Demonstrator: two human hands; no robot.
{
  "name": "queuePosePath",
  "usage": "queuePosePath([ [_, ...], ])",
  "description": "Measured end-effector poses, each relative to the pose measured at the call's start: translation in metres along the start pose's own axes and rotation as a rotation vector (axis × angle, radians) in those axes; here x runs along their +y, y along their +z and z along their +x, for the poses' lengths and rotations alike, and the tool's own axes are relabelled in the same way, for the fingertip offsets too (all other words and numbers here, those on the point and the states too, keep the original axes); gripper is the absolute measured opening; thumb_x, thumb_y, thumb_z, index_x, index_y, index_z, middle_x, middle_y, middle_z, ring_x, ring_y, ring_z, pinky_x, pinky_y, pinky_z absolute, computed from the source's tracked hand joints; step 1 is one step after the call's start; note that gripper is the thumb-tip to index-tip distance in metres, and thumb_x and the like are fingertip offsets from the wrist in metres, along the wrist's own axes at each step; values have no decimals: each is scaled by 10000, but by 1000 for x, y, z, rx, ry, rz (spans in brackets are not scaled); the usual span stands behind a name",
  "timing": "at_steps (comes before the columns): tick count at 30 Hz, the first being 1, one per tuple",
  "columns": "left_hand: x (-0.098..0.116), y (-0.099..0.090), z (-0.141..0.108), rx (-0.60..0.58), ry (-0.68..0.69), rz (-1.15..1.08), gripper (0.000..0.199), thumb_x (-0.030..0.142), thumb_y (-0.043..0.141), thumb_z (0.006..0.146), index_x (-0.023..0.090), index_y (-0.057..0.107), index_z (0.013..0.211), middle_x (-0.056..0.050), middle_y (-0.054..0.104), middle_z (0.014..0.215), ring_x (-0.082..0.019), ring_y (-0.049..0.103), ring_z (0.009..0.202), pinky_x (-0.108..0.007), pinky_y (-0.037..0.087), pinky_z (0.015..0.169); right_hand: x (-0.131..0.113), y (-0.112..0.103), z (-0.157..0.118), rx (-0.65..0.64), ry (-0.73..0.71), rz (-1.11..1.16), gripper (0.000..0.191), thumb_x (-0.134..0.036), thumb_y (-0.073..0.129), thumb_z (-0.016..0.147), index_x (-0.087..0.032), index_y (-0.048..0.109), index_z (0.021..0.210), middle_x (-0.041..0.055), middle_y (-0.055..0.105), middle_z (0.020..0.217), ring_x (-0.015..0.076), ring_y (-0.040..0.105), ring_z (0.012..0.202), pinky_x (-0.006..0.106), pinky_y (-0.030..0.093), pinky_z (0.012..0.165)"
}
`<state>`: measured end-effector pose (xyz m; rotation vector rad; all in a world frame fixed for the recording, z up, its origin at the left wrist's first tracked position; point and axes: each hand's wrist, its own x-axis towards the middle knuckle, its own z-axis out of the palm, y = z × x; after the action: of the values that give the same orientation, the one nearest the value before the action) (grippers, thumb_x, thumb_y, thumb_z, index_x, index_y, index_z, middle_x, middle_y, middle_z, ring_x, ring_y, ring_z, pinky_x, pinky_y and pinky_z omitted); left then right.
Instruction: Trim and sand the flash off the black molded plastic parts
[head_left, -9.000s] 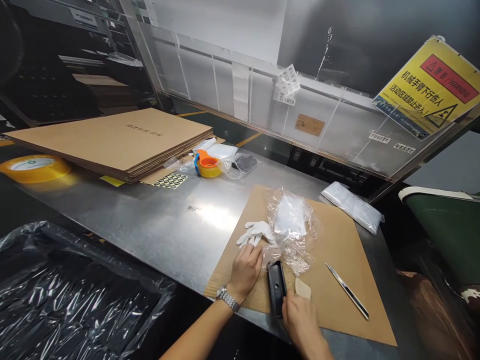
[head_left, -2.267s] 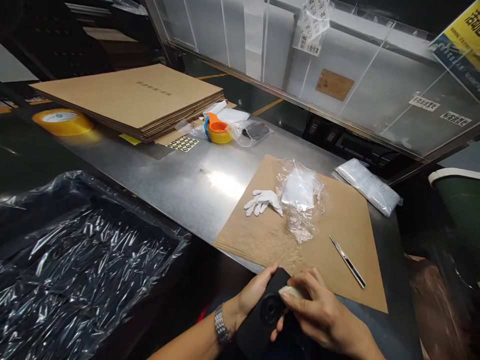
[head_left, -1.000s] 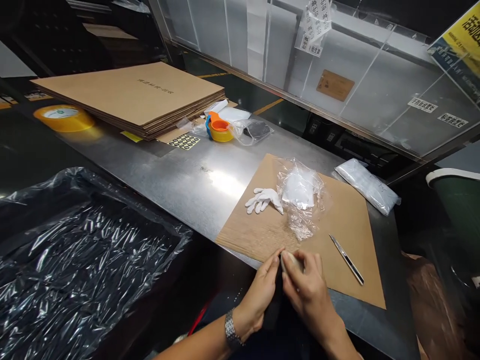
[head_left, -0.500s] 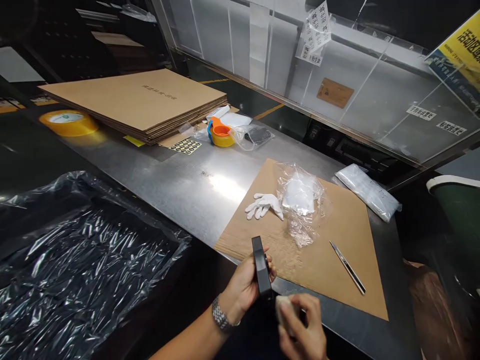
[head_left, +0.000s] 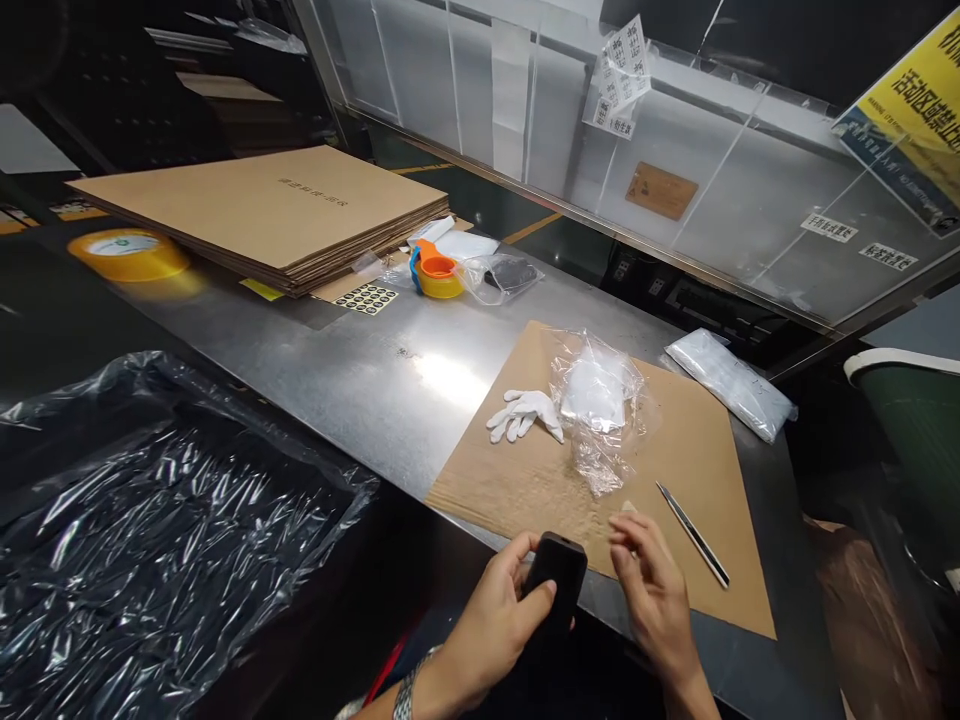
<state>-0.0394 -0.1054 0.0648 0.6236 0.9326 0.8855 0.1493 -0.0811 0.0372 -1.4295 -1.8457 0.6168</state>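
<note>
In my left hand (head_left: 499, 615) is a black, slab-shaped device (head_left: 559, 580) with rounded corners, my thumb lying across its face. Just to its right, over the near edge of the cardboard sheet (head_left: 517, 500), my right hand (head_left: 652, 585) has its fingers curled towards the thumb. A small pale bit (head_left: 628, 507) shows at those fingertips; I cannot make out what it is. Beyond the hands lie a white glove (head_left: 525, 414) and a crumpled clear plastic bag (head_left: 600, 460) around something white. A utility knife (head_left: 694, 535) rests on the cardboard, right of my right hand.
A stack of flat cardboard (head_left: 247, 215) occupies the table's far left, beside a roll of yellow tape (head_left: 127, 255). An orange tape dispenser (head_left: 435, 270) stands mid-table. Black plastic film (head_left: 165, 530) fills the near left. A plastic-wrapped packet (head_left: 727, 383) lies right.
My left hand has turned the black device so its broad face shows, and moved it slightly right. My right hand has moved up and right, away from the device; the pale pad it held is mostly out of sight.
</note>
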Motion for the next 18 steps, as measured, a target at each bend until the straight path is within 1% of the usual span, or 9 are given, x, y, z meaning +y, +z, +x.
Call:
queuePosePath([
  [2, -1, 0, -2, -95, 4, 19, 212, 279, 630, 762, 160, 510, 891, -30, 611, 780, -137, 595, 673, -251, 474, 620, -28, -3, -3, -149, -29, 233, 196, -257, 482, 898, -257, 560, 1078, 64, 528, 1069, 154, 565, 870, 266, 485, 730],
  [3, -2, 0, -3, -125, 2, 28, 208, 276, 636, 759, 161, 507, 875, -24, 605, 771, -126, 585, 663, -244, 467, 621, -38, -4, -3, -200, -36, 316, 181, -239, 500, 889, -261, 563, 1057, 53, 539, 1028, 146, 564, 846, 252, 479, 711],
  [5, -2, 0, -5, -156, -28, 41, 217, 282, 644, 754, 164, 491, 854, -10, 591, 733, -111, 567, 621, -231, 451, 588, -48, -6, -3, -254, -26, 393, 155, -221, 526, 874, -264, 572, 1016, 33, 550, 948, 133, 557, 792, 226, 463, 652],
  [8, -1, 1, -8, -172, -88, 39, 251, 313, 642, 753, 169, 465, 859, -2, 580, 694, -111, 563, 571, -221, 429, 533, -48, -8, -2, -288, 15, 465, 142, -219, 554, 855, -261, 586, 986, 27, 546, 926, 114, 542, 730, 205, 441, 590],
  [12, 3, 4, -12, -180, -106, 33, 287, 350, 652, 733, 175, 447, 832, 35, 514, 630, -117, 566, 532, -218, 420, 501, -43, -9, -4, -313, 47, 573, 91, -227, 574, 839, -252, 604, 921, 27, 544, 926, 85, 515, 642, 188, 420, 527],
  [15, 3, 6, -12, -165, -123, 32, 298, 353, 664, 714, 183, 435, 799, 61, 457, 600, -118, 569, 523, -210, 414, 490, -40, -7, -5, -297, 55, 620, 42, -234, 594, 823, -234, 612, 860, 32, 559, 899, 88, 518, 629, 183, 407, 491],
  [16, 3, 6, -12, -162, -132, 36, 301, 355, 665, 712, 184, 434, 799, 60, 460, 598, -119, 570, 519, -206, 410, 483, -39, -7, -5, -286, 57, 623, 21, -236, 599, 818, -224, 613, 829, 35, 565, 887, 94, 526, 638, 183, 406, 486],
  [18, 2, 6, -11, -159, -152, 40, 302, 358, 664, 711, 184, 435, 805, 46, 494, 604, -121, 569, 513, -208, 411, 478, -36, -6, -6, -265, 69, 624, 71, -238, 608, 810, -202, 602, 748, 39, 574, 865, 100, 537, 644, 182, 407, 482],
])
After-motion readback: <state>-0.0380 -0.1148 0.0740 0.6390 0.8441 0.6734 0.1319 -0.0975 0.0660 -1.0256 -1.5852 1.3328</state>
